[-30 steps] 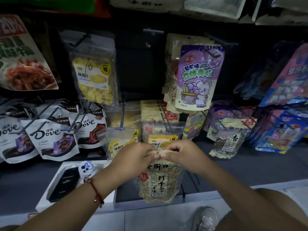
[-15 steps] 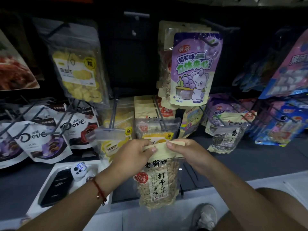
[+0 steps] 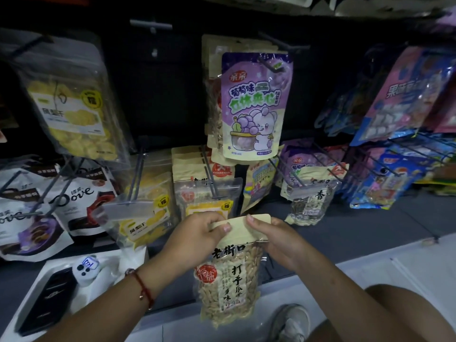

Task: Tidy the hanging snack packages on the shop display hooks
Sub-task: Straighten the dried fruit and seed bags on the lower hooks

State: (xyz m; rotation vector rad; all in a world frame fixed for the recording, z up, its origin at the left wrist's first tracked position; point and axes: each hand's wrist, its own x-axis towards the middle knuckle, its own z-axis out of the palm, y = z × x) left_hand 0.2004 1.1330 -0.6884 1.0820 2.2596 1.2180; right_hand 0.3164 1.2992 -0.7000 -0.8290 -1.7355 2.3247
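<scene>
Sunflower-seed packet [image 3: 229,275] hangs pinched by its header between left hand [image 3: 197,240] and right hand [image 3: 276,240]; misjudging the near hook [image 3: 211,178] could tear the hole.

Dim scene overall; back panel [image 3: 158,99] behind the hooks nearly black, detail lost. Light falls from above and in front: purple pack [image 3: 255,104] brightest, with glare on its glossy top. White ledge [image 3: 370,267] pale, slightly washed. Wide-angle bend at the edges; packs at far right [image 3: 404,95] and far left [image 3: 74,112] smeared and soft. Centre fairly sharp, print on the seed bag [image 3: 229,280] readable. Grainy in the shadows.
</scene>
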